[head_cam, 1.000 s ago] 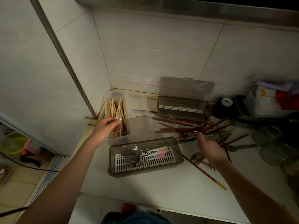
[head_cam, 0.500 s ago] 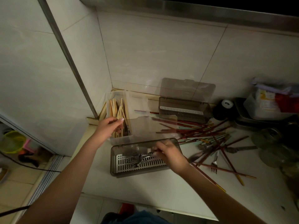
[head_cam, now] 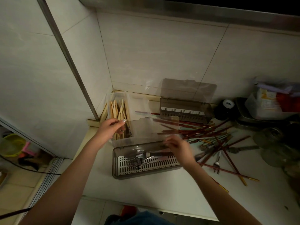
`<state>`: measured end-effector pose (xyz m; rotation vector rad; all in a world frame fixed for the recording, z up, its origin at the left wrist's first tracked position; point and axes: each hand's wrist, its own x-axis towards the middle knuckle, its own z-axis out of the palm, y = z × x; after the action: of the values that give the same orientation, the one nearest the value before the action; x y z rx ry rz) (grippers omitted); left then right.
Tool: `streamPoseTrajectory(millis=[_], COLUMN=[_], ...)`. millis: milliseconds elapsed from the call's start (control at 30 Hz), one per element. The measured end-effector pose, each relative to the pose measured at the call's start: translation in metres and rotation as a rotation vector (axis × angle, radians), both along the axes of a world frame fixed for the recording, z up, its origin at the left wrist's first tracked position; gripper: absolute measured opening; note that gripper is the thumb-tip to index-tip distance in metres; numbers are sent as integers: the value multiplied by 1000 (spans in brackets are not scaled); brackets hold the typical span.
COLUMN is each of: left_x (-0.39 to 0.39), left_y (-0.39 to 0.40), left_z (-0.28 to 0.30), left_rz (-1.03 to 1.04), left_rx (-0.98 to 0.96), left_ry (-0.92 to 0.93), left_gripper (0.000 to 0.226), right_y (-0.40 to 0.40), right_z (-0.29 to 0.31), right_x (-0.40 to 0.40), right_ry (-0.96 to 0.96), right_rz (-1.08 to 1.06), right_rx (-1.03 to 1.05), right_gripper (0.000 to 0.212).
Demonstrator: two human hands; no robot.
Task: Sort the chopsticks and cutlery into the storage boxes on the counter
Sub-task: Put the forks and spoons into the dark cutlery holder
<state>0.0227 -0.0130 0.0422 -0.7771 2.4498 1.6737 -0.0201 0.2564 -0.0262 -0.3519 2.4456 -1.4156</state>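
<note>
A grey storage box (head_cam: 115, 161) with a slotted white insert lies near the counter's front and holds several forks (head_cam: 138, 157). Its translucent lid (head_cam: 154, 129) stands raised, and my left hand (head_cam: 109, 129) pinches the lid's top left corner. My right hand (head_cam: 177, 149) hovers, blurred, over the box's right end, just above a dark-handled utensil (head_cam: 159, 153); whether it grips the utensil is unclear. A clear box (head_cam: 119, 113) in the corner holds pale wooden chopsticks. A second grey box (head_cam: 185, 111) stands open by the wall. Red chopsticks and cutlery (head_cam: 209, 135) lie scattered to the right.
A loose fork (head_cam: 216, 165) and red chopsticks reach toward the counter's front right. A black roll (head_cam: 226, 107), a metal tray with packets (head_cam: 267, 106) and glass jars (head_cam: 274, 145) crowd the right side. The tiled walls meet behind the boxes.
My right hand went from the pile to the near box with a fork, then drew back toward the box's right end. My left hand stays on the lid.
</note>
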Motion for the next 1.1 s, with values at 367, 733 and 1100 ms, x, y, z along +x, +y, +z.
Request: streamPoseTrajectory(millis=[367,733,1100], left_x=[-2,1,1], left_y=[-1,-1,4], left_z=[-1,-3,-3], left_rz=[-26,-1,33], left_rx=[-3,3,14], left_ry=[10,12,28], left_gripper=[20,23,19], right_y=[151,170,144], right_z=[-20,-79,-27], right_x=[-13,-35,-53], right_ry=[52,-218,-619], right_rz=[-554,-617,-686], right_rx=[350,782,143], right_gripper=[22,42,36])
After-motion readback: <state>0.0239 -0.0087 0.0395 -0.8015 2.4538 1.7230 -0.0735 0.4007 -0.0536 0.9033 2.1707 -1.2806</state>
